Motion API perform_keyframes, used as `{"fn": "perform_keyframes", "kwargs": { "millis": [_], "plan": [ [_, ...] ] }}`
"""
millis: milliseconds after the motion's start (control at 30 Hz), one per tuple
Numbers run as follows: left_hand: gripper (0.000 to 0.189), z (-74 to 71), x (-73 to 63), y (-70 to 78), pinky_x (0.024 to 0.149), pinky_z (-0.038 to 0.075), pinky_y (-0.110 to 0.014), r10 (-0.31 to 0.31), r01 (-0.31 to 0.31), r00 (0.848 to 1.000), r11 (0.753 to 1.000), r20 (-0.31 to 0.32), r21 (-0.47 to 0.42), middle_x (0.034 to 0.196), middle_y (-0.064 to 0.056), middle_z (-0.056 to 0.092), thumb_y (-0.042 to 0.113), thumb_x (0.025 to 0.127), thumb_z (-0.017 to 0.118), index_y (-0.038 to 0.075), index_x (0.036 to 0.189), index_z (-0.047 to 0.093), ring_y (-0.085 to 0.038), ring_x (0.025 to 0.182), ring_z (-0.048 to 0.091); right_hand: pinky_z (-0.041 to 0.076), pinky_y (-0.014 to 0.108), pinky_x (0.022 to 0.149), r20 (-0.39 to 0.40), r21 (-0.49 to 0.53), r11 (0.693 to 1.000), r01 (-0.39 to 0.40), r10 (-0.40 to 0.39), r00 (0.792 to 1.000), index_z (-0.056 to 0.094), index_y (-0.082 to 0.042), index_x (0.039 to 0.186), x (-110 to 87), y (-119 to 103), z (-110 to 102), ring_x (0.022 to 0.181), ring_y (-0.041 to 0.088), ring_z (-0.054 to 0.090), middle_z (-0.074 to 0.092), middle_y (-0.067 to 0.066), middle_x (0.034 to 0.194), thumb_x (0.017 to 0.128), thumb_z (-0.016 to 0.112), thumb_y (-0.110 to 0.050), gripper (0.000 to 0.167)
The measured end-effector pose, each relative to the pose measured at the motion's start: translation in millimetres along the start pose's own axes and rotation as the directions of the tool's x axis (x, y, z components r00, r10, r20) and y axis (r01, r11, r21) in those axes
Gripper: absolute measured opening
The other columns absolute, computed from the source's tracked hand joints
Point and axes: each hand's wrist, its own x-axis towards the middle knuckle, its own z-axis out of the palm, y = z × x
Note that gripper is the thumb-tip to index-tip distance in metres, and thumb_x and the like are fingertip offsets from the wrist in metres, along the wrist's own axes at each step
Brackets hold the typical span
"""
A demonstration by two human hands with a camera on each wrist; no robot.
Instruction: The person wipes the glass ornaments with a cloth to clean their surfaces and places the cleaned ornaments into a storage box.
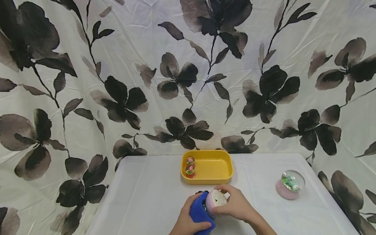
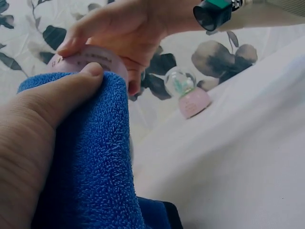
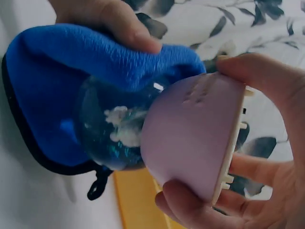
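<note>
My left hand (image 1: 187, 218) holds a folded blue terry cloth (image 1: 198, 212) with a dark edge and a small loop. In the right wrist view the cloth lies against the clear globe of a snow globe (image 3: 193, 136), which has a pale figure and glitter inside. My right hand (image 1: 238, 205) grips its pink base by the rim, fingers and thumb around it. Tilted on its side, the snow globe shows its cream underside in the head view. The left thumb presses on the cloth; part of the globe is hidden by it.
A yellow tray (image 1: 211, 181) stands behind the hands, with two small red-based globe-like ornaments (image 1: 190, 171) at its left end. To the right, a second snow globe (image 1: 289, 186) with a pink base sits on the white table (image 1: 141, 195). Floral fabric (image 1: 182, 98) hangs behind.
</note>
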Motion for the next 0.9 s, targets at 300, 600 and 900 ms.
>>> {"fn": "perform_keyframes", "kwargs": {
  "millis": [300,600,900],
  "plan": [
    [0.086,-1.5,0.9,-0.9,0.090,0.043,-0.052,0.010,-0.010,1.000,1.000,-0.026,0.001,0.137,0.004,0.046,0.039,0.068,0.088,0.042,0.141,0.041,-0.027,0.120,0.046,0.048,0.034,0.078,0.094,-0.267,0.918,0.293,-0.278,0.956,0.060,-0.027,0.122,-5.3,-6,-1,0.099,0.013,0.053,0.053,-0.012,0.113,0.060,0.091,-0.038,0.069],
    [0.078,-4.7,2.1,-7.5,0.087,0.050,-0.042,0.027,-0.003,0.995,0.970,0.095,-0.241,0.131,-0.004,0.055,0.028,0.074,0.085,0.030,0.142,0.045,-0.026,0.112,0.055,0.051,0.031,0.075,0.202,-0.144,0.900,0.412,-0.381,0.902,0.054,-0.031,0.128,-21.8,4,-12,0.104,0.018,0.052,0.050,-0.008,0.122,0.066,0.090,-0.031,0.072],
    [0.083,-11.0,0.5,1.2,0.094,0.046,-0.035,0.126,-0.057,0.983,0.901,0.133,-0.431,0.127,-0.013,0.057,0.037,0.083,0.072,0.003,0.147,0.033,-0.025,0.113,0.056,0.055,0.036,0.079,0.066,0.077,0.887,0.455,-0.459,0.886,0.050,-0.016,0.135,-37.4,20,-10,0.116,0.023,0.050,0.046,0.012,0.131,0.073,0.087,-0.015,0.073]
  ]
}}
